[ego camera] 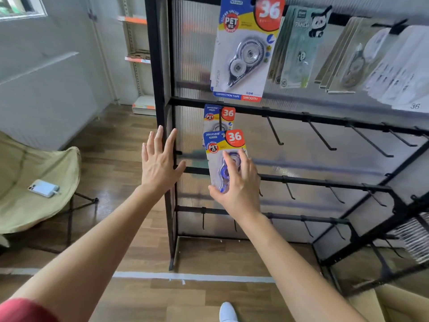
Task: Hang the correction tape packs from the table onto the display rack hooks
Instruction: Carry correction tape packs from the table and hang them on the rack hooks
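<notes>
My right hand [236,180] grips a correction tape pack [222,145] with a blue dispenser and a red "36" badge, holding it up at the left end of the black display rack [162,94]. Its top sits just below another pack [218,117] hanging on the second-row hook. A larger-looking pack [243,47] hangs on the top row. My left hand [160,161] is spread flat with straight fingers against the rack's left upright, holding nothing.
Empty black hooks [322,138] run along the second, third and fourth rows to the right. Panda packs [299,49] and white packs [394,66] fill the top row. A folding chair [34,182] with a phone [44,188] stands at left. Cardboard box [394,303] at lower right.
</notes>
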`<state>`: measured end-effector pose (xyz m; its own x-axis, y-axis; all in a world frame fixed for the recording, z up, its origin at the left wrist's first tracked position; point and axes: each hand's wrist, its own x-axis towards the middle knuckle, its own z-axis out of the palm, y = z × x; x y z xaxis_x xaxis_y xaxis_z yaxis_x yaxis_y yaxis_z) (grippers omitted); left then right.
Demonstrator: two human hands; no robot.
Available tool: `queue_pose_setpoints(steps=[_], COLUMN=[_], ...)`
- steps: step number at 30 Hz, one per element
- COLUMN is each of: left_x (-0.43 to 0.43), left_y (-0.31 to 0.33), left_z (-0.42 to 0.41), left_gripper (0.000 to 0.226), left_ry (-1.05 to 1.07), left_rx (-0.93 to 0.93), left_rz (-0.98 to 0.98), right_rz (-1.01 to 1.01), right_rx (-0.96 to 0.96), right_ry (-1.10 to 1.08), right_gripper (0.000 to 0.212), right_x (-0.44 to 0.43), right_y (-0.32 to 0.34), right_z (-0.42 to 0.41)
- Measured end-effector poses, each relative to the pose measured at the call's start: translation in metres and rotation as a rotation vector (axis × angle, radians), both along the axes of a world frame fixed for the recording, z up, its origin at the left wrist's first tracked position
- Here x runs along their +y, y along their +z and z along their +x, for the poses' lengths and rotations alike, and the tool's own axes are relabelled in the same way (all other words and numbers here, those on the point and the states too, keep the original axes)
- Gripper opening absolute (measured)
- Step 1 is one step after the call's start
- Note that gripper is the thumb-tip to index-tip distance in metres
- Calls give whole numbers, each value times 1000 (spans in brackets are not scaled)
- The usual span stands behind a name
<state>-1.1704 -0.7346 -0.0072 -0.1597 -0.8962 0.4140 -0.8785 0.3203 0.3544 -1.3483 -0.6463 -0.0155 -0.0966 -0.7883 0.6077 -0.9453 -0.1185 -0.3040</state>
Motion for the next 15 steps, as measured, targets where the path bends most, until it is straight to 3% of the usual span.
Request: queue_pose_setpoints(steps=[15], left_x=[-12], left_y=[6], left_z=[5], left_gripper=[83], left_ry=[-33], left_rx=[0], left_rz=[21], right_rz=[66], right_rx=[-16], right_ry=[-61], right_gripper=[85], right_x=[-19], right_y=[-24], right_z=[8])
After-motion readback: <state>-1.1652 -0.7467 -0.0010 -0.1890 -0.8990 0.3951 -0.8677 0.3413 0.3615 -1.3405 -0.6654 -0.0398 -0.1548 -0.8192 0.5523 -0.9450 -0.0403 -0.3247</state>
